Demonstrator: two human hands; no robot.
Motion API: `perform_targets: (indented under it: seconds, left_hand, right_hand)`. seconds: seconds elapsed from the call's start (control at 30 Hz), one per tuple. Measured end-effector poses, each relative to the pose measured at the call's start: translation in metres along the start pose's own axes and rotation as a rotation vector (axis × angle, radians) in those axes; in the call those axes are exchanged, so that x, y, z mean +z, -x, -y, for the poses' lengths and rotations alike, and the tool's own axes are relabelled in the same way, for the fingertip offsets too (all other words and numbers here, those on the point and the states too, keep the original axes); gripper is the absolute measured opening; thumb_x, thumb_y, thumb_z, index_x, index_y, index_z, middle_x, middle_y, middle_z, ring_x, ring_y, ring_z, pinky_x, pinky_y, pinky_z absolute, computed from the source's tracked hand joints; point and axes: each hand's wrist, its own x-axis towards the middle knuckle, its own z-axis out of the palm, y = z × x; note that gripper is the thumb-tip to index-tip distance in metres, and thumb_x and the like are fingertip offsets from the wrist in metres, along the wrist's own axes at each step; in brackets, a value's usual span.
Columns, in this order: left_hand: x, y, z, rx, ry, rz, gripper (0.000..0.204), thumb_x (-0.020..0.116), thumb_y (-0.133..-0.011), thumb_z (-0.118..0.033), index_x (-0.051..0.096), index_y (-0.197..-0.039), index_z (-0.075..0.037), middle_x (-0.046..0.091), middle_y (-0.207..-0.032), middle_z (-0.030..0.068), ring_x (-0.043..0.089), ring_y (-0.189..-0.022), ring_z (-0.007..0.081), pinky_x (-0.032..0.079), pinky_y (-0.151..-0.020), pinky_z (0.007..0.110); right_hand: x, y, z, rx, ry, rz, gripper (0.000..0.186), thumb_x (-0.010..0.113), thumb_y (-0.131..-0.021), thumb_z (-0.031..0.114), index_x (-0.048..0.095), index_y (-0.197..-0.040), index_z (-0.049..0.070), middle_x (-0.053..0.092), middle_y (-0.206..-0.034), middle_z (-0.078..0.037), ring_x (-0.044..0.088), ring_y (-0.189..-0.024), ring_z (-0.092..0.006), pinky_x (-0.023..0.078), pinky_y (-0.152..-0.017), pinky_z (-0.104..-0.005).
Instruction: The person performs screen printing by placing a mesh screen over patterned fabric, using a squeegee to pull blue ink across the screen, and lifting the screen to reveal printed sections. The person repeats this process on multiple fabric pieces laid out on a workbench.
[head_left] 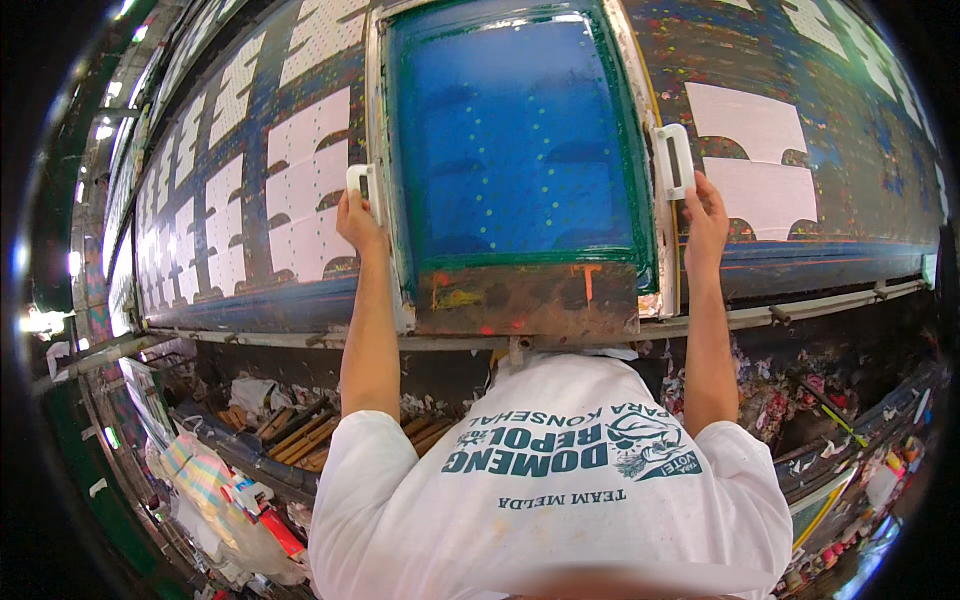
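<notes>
Left grip (360, 222) holds white handle (354, 174); right grip (707, 213) another; blue screen (520, 130) between.

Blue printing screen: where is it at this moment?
In the head view, the blue printing screen is at upper centre over the paint-specked table, between the person's left hand and right hand, with white cut panels to either side.

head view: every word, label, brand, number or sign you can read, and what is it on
White shirt: dark green lettering beside a drawn emblem, large enough to read, but its wording isn't copied here.
Blue screen: no lettering visible.
Clutter at lower right: anything printed is too small to read.
</notes>
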Motion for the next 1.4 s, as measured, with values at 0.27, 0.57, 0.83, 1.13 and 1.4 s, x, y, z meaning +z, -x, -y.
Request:
perform_targets:
  seconds: [0.27,0.57,0.83,1.13,1.4]
  left_hand:
    - [-0.003,-0.003,0.009,0.129,-0.302,-0.020,0.035,0.063,-0.093,-0.025,0.076,-0.110,0.003,0.067,-0.078,0.0054,0.060,-0.069,0.0136,0.048,-0.064,0.031]
    - [0.000,-0.009,0.022,0.278,-0.320,-0.083,0.036,0.063,-0.092,-0.027,0.075,-0.109,0.004,0.071,-0.082,0.0110,0.064,-0.068,0.0181,0.051,-0.066,0.034]
    - [-0.002,-0.002,0.019,0.211,-0.322,-0.007,0.042,0.057,-0.095,-0.029,0.072,-0.116,0.003,0.074,-0.112,0.0235,0.070,-0.104,0.0402,0.053,-0.093,0.046]
    - [-0.004,0.001,0.015,0.211,-0.294,0.005,0.038,0.055,-0.096,-0.027,0.072,-0.115,0.001,0.074,-0.108,0.0226,0.071,-0.099,0.0399,0.055,-0.089,0.046]
    - [-0.003,-0.002,0.016,0.203,-0.313,0.008,0.034,0.055,-0.097,-0.024,0.073,-0.112,0.001,0.075,-0.106,0.0214,0.072,-0.098,0.0398,0.055,-0.088,0.047]
  right_hand:
    - [0.040,0.142,0.031,-0.656,0.727,1.059,0.040,0.077,-0.083,0.005,0.069,-0.122,0.005,0.061,-0.133,-0.016,0.061,-0.119,-0.0350,0.051,-0.098,-0.0424]
    - [0.089,0.180,0.044,-0.866,1.229,1.256,0.054,0.072,-0.078,0.002,0.058,-0.131,0.002,0.054,-0.142,-0.019,0.055,-0.131,-0.0375,0.049,-0.109,-0.0441]
    - [0.130,0.189,0.040,-0.836,1.358,0.896,0.049,0.067,-0.077,-0.001,0.063,-0.125,0.004,0.068,-0.123,-0.012,0.067,-0.114,-0.0311,0.055,-0.092,-0.0425]
    - [0.125,0.190,0.038,-0.811,1.379,0.861,0.055,0.069,-0.072,-0.003,0.068,-0.125,0.011,0.072,-0.123,-0.010,0.069,-0.113,-0.0286,0.057,-0.091,-0.0405]
    - [0.149,0.176,0.012,-0.944,1.390,0.722,0.058,0.075,-0.068,-0.005,0.066,-0.124,0.006,0.068,-0.127,-0.012,0.066,-0.117,-0.0295,0.057,-0.094,-0.0412]
